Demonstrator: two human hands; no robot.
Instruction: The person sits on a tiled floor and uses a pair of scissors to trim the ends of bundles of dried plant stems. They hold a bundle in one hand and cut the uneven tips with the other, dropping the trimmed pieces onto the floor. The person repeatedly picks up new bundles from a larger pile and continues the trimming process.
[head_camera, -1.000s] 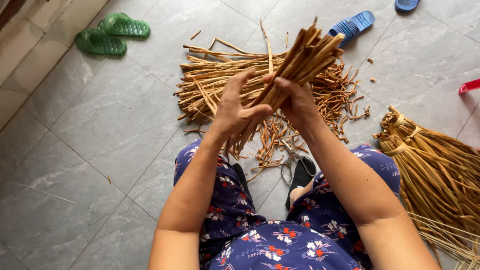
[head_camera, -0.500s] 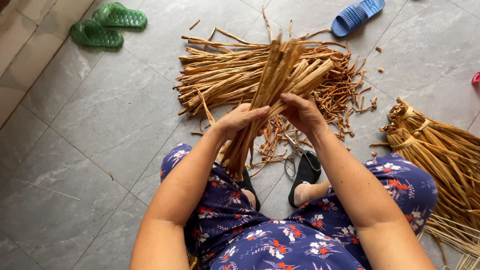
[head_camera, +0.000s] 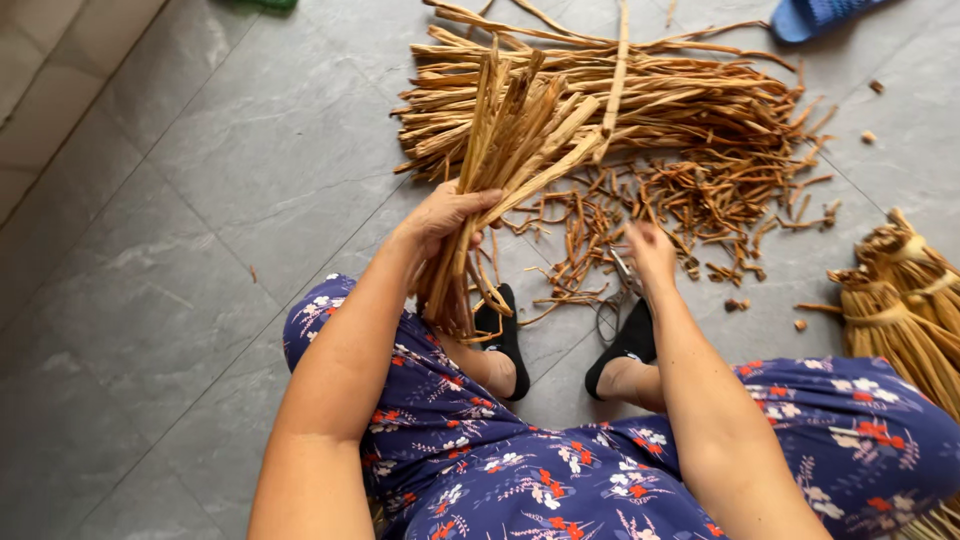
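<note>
L hand (head_camera: 445, 215) clenched on dried-strip bundle (head_camera: 510, 150). R hand (head_camera: 650, 250) reaching scissors (head_camera: 615, 290), grip unclear. Far pile (head_camera: 680, 100) looks largely unsorted; trimmings (head_camera: 700, 200) scattered.

Blue sandal (head_camera: 822, 14) at the top edge, tied straw brooms (head_camera: 905, 300) at right, grey tiled floor (head_camera: 190, 200).

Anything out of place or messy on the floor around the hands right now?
Yes: short broken scraps of dried leaf lie scattered loose on the grey tiles beside the neat stack of strips. The left hand grips a bundle of strips whose ends splay unevenly. The right hand reaches to scissors lying among the scraps.
</note>
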